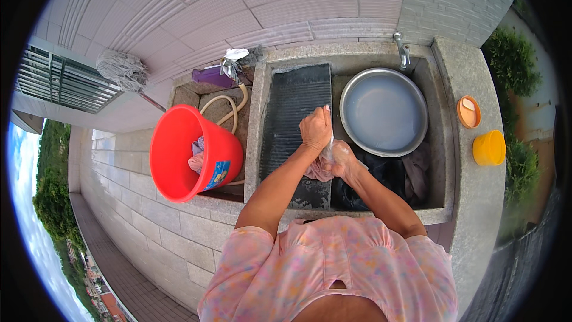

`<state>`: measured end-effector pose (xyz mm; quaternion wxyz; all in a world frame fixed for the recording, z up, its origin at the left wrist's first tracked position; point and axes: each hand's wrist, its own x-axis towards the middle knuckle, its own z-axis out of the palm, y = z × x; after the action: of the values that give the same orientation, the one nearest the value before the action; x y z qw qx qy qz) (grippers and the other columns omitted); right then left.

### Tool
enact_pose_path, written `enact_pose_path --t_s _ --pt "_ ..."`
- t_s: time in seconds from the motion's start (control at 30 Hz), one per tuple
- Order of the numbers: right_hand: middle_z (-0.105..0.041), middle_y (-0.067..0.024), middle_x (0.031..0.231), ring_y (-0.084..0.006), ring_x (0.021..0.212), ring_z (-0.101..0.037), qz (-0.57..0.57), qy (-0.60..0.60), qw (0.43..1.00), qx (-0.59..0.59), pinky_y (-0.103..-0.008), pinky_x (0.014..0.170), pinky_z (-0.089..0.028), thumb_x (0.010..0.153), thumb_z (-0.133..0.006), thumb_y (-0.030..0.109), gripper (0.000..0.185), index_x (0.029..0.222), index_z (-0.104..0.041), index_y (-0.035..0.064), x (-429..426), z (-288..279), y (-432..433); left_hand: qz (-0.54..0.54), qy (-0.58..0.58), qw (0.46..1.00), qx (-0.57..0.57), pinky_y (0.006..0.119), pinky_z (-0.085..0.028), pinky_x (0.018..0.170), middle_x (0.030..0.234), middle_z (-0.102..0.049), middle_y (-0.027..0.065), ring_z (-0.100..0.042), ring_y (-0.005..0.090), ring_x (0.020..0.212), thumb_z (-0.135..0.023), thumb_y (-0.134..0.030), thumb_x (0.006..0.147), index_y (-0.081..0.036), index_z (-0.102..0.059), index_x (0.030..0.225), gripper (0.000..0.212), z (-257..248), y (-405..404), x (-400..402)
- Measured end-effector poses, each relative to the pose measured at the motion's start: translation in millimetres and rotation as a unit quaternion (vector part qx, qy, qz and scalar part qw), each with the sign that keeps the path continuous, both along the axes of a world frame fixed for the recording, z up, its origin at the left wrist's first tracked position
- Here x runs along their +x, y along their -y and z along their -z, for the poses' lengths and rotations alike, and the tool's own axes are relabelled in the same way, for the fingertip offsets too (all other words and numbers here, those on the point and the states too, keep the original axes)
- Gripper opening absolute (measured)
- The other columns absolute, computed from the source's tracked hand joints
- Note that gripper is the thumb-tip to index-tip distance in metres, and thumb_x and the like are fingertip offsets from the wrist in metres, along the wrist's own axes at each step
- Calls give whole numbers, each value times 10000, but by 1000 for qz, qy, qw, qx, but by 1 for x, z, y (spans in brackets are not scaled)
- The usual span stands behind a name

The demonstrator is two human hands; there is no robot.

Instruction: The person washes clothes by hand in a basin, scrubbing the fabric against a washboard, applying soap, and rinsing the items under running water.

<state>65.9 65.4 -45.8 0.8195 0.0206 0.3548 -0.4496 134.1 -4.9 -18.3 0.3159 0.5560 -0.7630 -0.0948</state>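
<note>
My left hand [317,129] grips a wet, pinkish cloth [319,170] above the right edge of a dark, ribbed washboard slab [292,112]. Just below it, my soapy right hand [343,157] is closed on the same cloth, which is bunched and partly hidden by my fingers. To the right of my hands, a round metal basin [342,106] of cloudy water stands in the stone sink [440,179]. Dark wet fabric [380,172] and a mauve-grey cloth [418,172] lie in the sink in front of the basin.
A red plastic bucket [223,138] holding some cloths tilts at the left, near a cream hose [234,114]. A metal tap [403,53] overhangs the sink. An orange lid [469,118] and a yellow tub [489,148] rest on the right ledge. A mop [123,70] leans at the wall.
</note>
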Motion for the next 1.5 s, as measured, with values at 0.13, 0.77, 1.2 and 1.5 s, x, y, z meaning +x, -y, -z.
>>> enact_pose_path --t_s 0.13,0.77,1.2,1.5 --pt "-521 -70 649 -151 516 -516 160 46 986 17 -284 370 -399 881 -488 226 206 723 -494 93 0 -5 1 50 -118 992 3 446 -394 454 504 -487 176 -517 365 482 -444 -232 904 -33 -447 610 355 -2 -38 -26" --pt "-598 -76 982 -211 953 -551 141 -37 975 -165 -387 848 -442 893 -489 267 238 941 -578 52 -57 34 13 -43 -294 939 170 254 -331 469 568 -436 -19 -387 90 511 -523 -349 886 -65 -466 672 360 14 14 13" --pt "-557 -32 761 -161 585 -550 183 86 979 -34 -299 464 -469 922 -420 285 218 924 -532 98 -8 4 4 50 -88 995 -24 435 -391 444 505 -496 167 -512 352 459 -464 -237 901 -27 -449 573 390 17 -12 -13" --pt "-484 -12 571 -145 436 -476 13 -28 999 -8 -282 329 -372 914 -427 287 293 695 -491 103 -7 -11 7 32 -72 996 -37 443 -374 435 519 -487 183 -501 370 472 -477 -206 895 -27 -440 571 371 16 5 -12"
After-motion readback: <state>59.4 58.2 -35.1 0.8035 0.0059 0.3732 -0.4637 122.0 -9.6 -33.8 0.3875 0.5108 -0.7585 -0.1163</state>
